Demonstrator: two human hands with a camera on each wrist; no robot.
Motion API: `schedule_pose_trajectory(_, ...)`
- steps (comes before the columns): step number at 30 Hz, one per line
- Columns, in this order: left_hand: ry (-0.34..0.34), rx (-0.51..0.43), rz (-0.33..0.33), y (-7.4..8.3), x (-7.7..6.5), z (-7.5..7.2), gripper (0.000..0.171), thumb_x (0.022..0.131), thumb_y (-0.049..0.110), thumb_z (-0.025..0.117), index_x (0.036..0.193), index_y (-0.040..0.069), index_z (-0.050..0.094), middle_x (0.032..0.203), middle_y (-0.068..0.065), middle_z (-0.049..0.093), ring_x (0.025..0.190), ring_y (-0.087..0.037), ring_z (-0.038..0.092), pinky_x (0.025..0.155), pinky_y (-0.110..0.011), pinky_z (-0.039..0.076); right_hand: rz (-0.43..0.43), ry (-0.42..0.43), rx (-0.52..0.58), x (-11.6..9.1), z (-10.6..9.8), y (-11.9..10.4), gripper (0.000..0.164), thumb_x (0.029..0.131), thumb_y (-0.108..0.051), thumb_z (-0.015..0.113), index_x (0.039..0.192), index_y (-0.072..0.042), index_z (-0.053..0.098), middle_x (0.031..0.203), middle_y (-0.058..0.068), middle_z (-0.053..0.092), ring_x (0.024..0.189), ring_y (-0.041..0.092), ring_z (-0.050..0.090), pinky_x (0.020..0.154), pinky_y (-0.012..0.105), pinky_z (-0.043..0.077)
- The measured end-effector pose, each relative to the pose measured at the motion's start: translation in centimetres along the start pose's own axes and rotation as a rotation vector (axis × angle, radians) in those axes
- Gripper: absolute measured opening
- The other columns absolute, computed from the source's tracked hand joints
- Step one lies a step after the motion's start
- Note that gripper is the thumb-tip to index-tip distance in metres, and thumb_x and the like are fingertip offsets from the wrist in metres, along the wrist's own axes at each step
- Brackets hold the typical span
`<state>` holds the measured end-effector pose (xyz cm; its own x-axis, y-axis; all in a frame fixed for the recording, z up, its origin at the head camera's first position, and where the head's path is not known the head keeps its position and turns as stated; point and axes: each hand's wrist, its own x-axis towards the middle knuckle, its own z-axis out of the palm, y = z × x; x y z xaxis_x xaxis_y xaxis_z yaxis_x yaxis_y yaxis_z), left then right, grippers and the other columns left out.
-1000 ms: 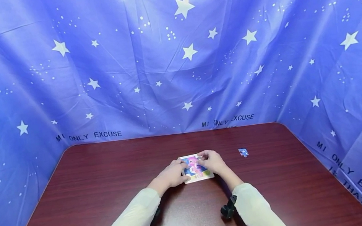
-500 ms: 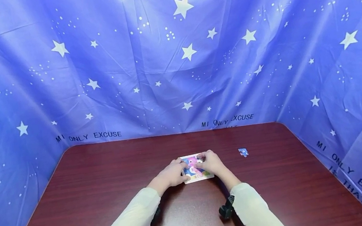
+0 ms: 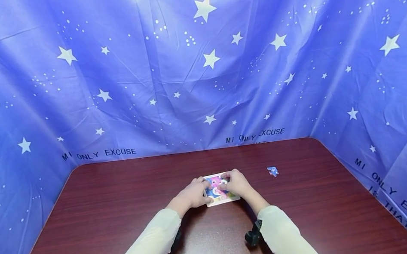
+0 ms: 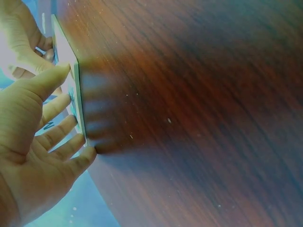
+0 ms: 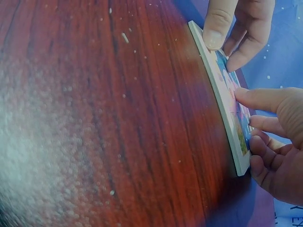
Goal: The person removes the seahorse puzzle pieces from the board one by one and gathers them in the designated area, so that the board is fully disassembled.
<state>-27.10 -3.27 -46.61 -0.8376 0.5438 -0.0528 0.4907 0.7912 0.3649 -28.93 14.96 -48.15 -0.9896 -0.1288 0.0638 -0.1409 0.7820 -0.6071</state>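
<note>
Has a small picture puzzle (image 3: 219,193) face up on the dark red table (image 3: 120,199), straight ahead and between both hands; rests the left hand (image 3: 193,194) along its left side, fingers spread and fairly straight, thumb at the near left corner on the pale rim; reaches over the right side with the right hand (image 3: 238,183), fingers curled, thumb and forefinger drawn narrow at the upper right of the picture; cannot tell from any view whether pinching something there or only touching the face; has a blue loose piece (image 3: 273,172) on the table off to the right, well apart from the puzzle, out sideways beyond the right hand and roughly level with the far part of the puzzle; nearer to the right hand than to the left, with the puzzle lying the opposite way, inward and directly under the right fingertips; cannot tell the long axis of either, the piece too small and the puzzle foreshortened; wears pale sleeves (image 3: 142,250) and a black wrist camera (image 3: 252,236); faces a blue starry curtain (image 3: 140,66) behind the table.
</note>
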Motion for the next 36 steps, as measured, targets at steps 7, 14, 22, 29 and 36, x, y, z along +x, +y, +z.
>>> schedule_pose_trajectory(7, -0.009, -0.016, -0.007, 0.04, -0.03, -0.05, 0.034, 0.081, 0.026, 0.071, 0.107, 0.008, 0.060, 0.115, -0.008, 0.052, 0.109, -0.025, 0.048, 0.096, -0.037, 0.043, 0.014, 0.012, 0.016, -0.09, 0.03, -0.06, 0.037, 0.071, -0.019, 0.078, 0.102, 0.000, 0.069, 0.094, 0.014, 0.060, 0.087, 0.025, 0.056, 0.084, 0.040, 0.046)
schedule_pose_trajectory(14, -0.002, -0.017, -0.007, 0.06, -0.14, -0.14, 0.034, 0.080, 0.025, 0.072, 0.106, 0.007, 0.060, 0.116, -0.009, 0.053, 0.108, -0.025, 0.048, 0.096, -0.037, 0.043, 0.047, 0.008, 0.041, -0.13, 0.06, -0.18, 0.034, 0.072, -0.017, 0.077, 0.101, -0.001, 0.068, 0.094, 0.012, 0.059, 0.085, 0.023, 0.055, 0.081, 0.039, 0.045)
schedule_pose_trajectory(22, -0.017, -0.024, -0.011, 0.13, -0.12, -0.14, 0.034, 0.081, 0.025, 0.071, 0.107, 0.007, 0.060, 0.114, -0.009, 0.052, 0.107, -0.025, 0.048, 0.095, -0.037, 0.042, 0.076, 0.014, 0.051, -0.02, 0.26, 0.05, 0.032, 0.073, -0.018, 0.077, 0.100, -0.004, 0.067, 0.091, 0.009, 0.057, 0.082, 0.020, 0.053, 0.077, 0.035, 0.044)
schedule_pose_trajectory(29, -0.012, -0.004, -0.011, -0.15, 0.13, 0.18, 0.033, 0.081, 0.027, 0.071, 0.108, 0.009, 0.060, 0.114, -0.007, 0.052, 0.107, -0.023, 0.048, 0.095, -0.035, 0.043, 0.084, 0.017, 0.087, -0.15, 0.25, 0.22, 0.032, 0.074, -0.020, 0.077, 0.100, -0.005, 0.066, 0.093, 0.009, 0.059, 0.085, 0.020, 0.054, 0.078, 0.036, 0.045)
schedule_pose_trajectory(36, -0.010, -0.017, -0.023, -0.25, 0.26, 0.34, 0.033, 0.081, 0.028, 0.071, 0.107, 0.010, 0.060, 0.115, -0.007, 0.052, 0.108, -0.023, 0.047, 0.095, -0.036, 0.043, 0.056, 0.061, 0.138, -0.02, 0.41, 0.64, 0.028, 0.074, -0.016, 0.077, 0.097, -0.004, 0.067, 0.088, 0.009, 0.060, 0.080, 0.018, 0.054, 0.072, 0.030, 0.042)
